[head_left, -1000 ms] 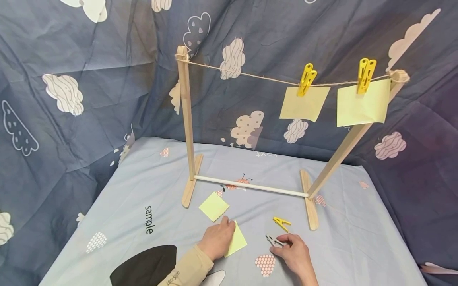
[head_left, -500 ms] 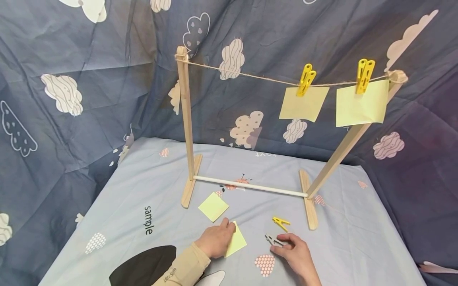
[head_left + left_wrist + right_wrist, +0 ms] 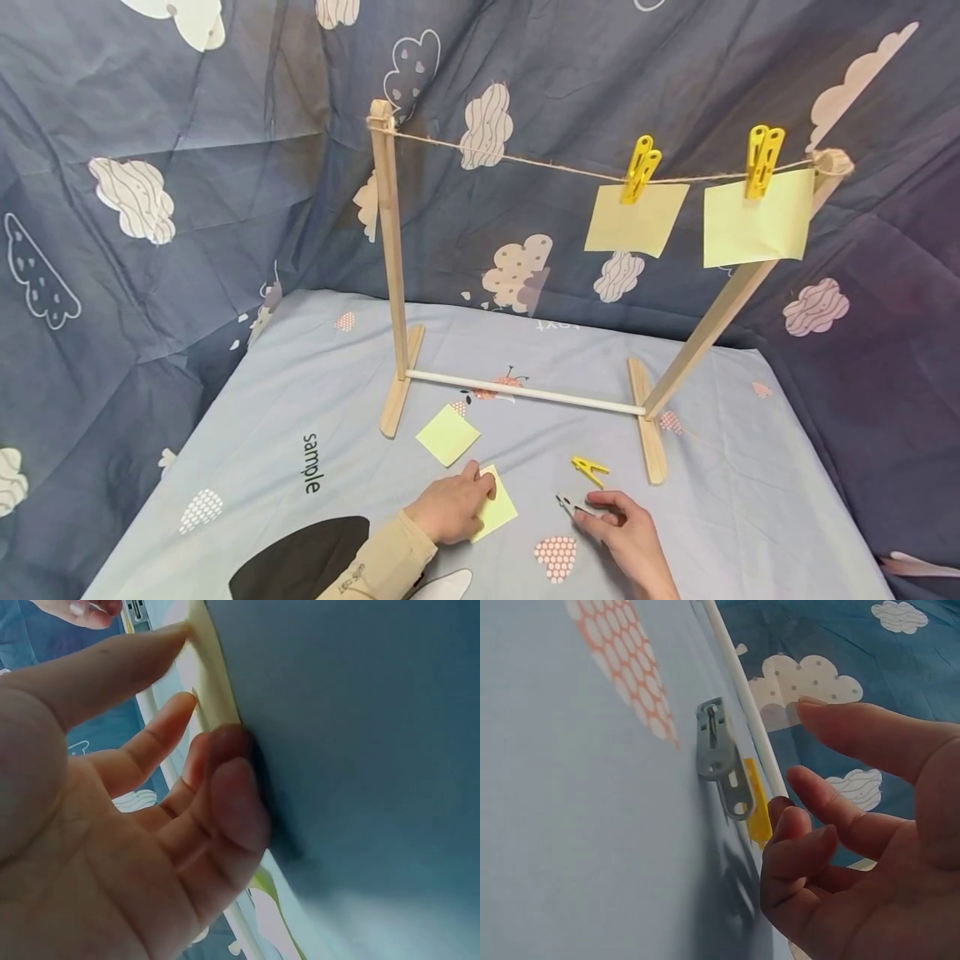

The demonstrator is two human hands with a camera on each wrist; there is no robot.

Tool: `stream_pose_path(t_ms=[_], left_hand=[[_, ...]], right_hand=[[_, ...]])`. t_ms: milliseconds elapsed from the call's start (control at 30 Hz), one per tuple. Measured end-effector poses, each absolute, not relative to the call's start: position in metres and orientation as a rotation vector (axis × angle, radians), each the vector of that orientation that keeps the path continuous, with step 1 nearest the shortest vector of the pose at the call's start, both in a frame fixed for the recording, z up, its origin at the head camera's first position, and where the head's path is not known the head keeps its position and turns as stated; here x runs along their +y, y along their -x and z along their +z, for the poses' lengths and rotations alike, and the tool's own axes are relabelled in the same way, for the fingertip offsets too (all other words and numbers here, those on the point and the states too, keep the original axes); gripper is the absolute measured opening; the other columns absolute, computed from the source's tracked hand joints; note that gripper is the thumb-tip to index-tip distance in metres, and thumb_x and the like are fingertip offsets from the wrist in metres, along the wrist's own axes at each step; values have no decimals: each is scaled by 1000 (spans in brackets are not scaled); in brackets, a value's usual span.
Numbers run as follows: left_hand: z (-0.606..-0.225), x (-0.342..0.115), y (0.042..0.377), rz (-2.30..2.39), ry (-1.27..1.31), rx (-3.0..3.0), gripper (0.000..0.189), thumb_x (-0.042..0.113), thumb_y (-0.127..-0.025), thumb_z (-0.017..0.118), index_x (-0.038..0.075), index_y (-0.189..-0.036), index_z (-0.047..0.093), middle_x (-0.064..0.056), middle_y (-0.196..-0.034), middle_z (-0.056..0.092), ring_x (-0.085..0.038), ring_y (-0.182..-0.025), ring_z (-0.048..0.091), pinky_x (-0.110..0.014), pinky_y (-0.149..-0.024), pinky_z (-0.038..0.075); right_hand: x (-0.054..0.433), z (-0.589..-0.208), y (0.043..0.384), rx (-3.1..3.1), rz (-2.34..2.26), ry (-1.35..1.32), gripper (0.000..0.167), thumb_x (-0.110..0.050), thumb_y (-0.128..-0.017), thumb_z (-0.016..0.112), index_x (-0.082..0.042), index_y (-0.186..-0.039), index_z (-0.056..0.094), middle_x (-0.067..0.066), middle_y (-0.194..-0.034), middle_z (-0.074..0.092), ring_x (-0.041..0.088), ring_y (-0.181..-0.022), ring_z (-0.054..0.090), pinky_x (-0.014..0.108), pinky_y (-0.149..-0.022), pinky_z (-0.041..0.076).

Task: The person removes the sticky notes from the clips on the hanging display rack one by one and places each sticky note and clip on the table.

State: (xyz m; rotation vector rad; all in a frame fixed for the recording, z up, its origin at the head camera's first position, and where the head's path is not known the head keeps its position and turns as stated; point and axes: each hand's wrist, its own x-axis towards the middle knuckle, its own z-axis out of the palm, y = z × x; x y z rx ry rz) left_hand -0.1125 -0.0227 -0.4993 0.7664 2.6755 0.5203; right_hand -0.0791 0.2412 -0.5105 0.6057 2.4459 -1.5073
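Note:
My left hand rests on a yellow sticky note lying on the bedsheet. In the left wrist view, thumb and index fingertips sit at the note's near edge, apart from each other, with the other fingers loosely bent. My right hand is beside a grey clothespin. The right wrist view has this clothespin lying on the sheet, thumb and fingers spread around its handle end without closing on it. A yellow clothespin lies just beyond, and a second sticky note lies farther left.
A wooden frame, with a left post and right post, stands behind the hands, joined low by a white rod. Along its twine, yellow clothespins hold up two notes. Dark cloud-print fabric surrounds the sheet.
My right hand has shifted slightly to the right, its thumb drawing back from the grey clothespin. The left hand stays on the note, its fingers a little rearranged. Notes and clothespins have not moved.

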Motion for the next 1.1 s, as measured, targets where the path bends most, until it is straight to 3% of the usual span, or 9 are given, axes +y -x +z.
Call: stream_pose_path(t_ms=[200,433,600,933,1100], left_hand=[[-499,-26,115,613,-782,2622,19,25,-84,68,16,-95,56,5,-83,41,-6,-56,39,-21,-53,36],[-490,-34,124,676,-884,2415,15,28,-89,65,17,-83,59,12,-68,48,0,-60,42,-16,-58,38],[-477,-39,131,713,-891,2306,14,30,-92,64,19,-84,60,14,-66,50,1,-57,43,-16,-56,39],[-428,-51,168,986,-1099,2411,6,16,-93,58,14,-94,63,5,-82,63,0,-66,50,-17,-64,45],[-393,-50,183,1218,-1018,2431,8,17,-95,58,13,-95,65,0,-91,67,-6,-68,57,-21,-62,48]], right_hand=[[244,-503,77,2506,-1537,-600,42,-24,-81,77,-2,-115,65,-1,-87,65,6,-68,52,22,-59,43],[247,-488,80,2651,-1582,-519,32,-22,-86,73,-2,-111,67,2,-95,69,0,-71,56,21,-60,45],[248,-467,87,2759,-1648,-418,24,-14,-86,72,0,-106,68,0,-90,68,1,-72,56,20,-61,47],[251,-382,107,3042,-1716,-3,19,-8,-90,66,-3,-108,65,-8,-90,62,2,-77,58,14,-64,48],[246,-328,120,2978,-2069,371,22,7,-87,64,7,-109,63,-6,-99,65,5,-79,59,11,-67,47]])
